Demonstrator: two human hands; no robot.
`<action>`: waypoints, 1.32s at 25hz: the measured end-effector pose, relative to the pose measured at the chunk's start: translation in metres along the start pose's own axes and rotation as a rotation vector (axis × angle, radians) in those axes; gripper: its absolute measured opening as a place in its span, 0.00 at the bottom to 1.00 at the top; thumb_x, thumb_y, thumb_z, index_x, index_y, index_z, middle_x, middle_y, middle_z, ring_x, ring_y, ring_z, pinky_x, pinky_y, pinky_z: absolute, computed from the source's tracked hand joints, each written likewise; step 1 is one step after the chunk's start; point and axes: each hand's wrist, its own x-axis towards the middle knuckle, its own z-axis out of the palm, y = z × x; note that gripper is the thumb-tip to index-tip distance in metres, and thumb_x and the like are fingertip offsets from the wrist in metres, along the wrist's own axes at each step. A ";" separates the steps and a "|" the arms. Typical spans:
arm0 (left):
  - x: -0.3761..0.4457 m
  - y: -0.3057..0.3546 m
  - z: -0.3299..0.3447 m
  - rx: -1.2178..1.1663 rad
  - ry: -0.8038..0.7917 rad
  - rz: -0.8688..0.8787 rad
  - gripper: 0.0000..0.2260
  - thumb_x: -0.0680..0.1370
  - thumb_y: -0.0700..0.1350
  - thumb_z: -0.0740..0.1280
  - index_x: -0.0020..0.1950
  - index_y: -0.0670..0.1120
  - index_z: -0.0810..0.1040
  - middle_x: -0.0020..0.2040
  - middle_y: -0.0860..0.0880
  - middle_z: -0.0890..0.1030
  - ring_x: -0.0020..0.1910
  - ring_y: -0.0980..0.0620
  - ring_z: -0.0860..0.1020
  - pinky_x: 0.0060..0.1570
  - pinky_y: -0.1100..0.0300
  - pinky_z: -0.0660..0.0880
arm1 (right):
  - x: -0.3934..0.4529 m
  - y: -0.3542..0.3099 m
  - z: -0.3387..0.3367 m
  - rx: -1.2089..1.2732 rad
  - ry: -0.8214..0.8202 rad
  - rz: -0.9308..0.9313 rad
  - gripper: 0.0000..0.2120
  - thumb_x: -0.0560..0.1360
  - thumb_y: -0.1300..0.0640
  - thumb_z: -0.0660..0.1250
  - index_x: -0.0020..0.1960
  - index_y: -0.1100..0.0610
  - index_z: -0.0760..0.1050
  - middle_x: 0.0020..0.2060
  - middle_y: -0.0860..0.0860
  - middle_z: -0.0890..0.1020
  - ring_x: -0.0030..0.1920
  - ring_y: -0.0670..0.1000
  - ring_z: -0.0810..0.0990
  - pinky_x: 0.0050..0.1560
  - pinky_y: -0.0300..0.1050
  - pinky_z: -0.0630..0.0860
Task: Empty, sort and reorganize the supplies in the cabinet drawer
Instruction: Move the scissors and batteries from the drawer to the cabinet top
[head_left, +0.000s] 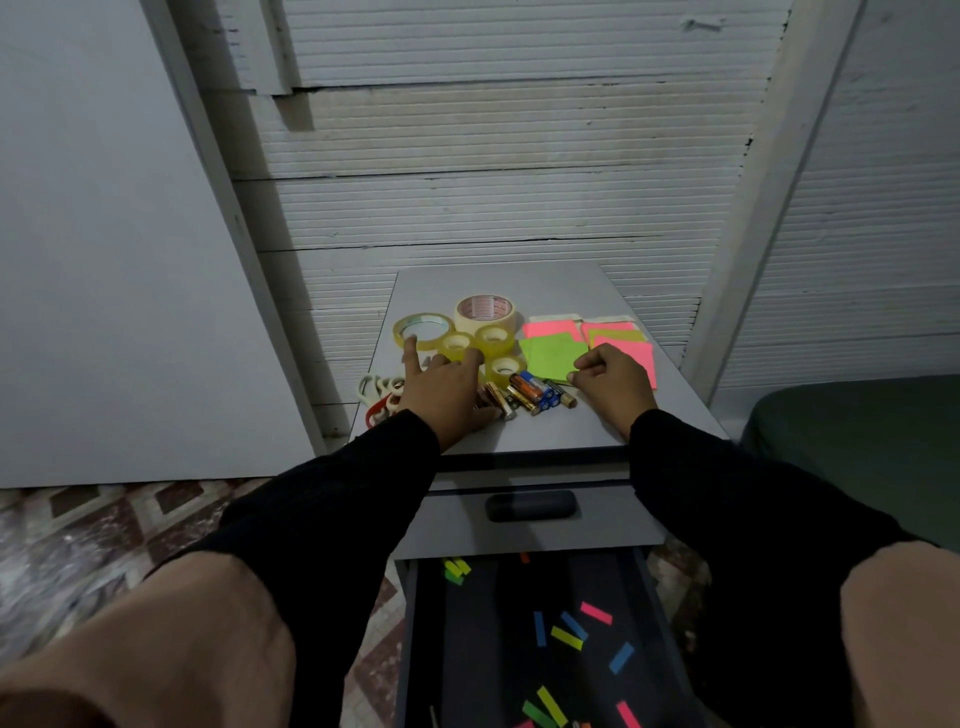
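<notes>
On the grey cabinet top (550, 431) lie several tape rolls: a wide clear roll (423, 328), a big beige roll (485, 310) and small yellow rolls (492, 338). My left hand (439, 387) is spread over them, its index finger touching the wide clear roll and another finger on a small roll. Several batteries (530, 396) lie between my hands. My right hand (613, 376), fingers curled, pinches the near edge of a green sticky-note pad (550, 356). Pink and yellow pads (618, 340) lie beyond. The open drawer (530, 639) below holds several loose coloured strips (569, 631).
Scissors with white and red handles (382, 397) lie at the cabinet top's left edge, partly under my left wrist. A shut drawer with a dark handle (531, 505) sits above the open one. A ribbed white wall stands behind, a dark green cushion (857, 441) to the right.
</notes>
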 end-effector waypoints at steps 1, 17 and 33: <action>-0.001 0.000 -0.002 -0.003 0.004 0.000 0.28 0.74 0.62 0.64 0.68 0.49 0.64 0.58 0.48 0.80 0.65 0.45 0.71 0.71 0.39 0.37 | -0.001 0.000 -0.002 -0.003 0.000 0.004 0.10 0.74 0.64 0.68 0.54 0.64 0.75 0.44 0.54 0.76 0.46 0.50 0.73 0.48 0.39 0.69; -0.139 0.016 0.005 -0.195 0.075 0.165 0.17 0.76 0.57 0.64 0.60 0.48 0.71 0.55 0.50 0.75 0.56 0.48 0.72 0.52 0.57 0.65 | -0.118 0.014 -0.025 -0.122 -0.269 -0.071 0.08 0.74 0.63 0.68 0.39 0.53 0.72 0.32 0.50 0.75 0.30 0.43 0.74 0.37 0.38 0.70; -0.240 0.032 0.156 0.121 -0.679 0.076 0.19 0.76 0.51 0.62 0.67 0.51 0.70 0.64 0.49 0.75 0.68 0.47 0.68 0.72 0.41 0.41 | -0.199 0.179 0.007 -0.465 -0.630 0.223 0.13 0.72 0.66 0.68 0.34 0.53 0.70 0.32 0.48 0.76 0.31 0.44 0.73 0.26 0.28 0.70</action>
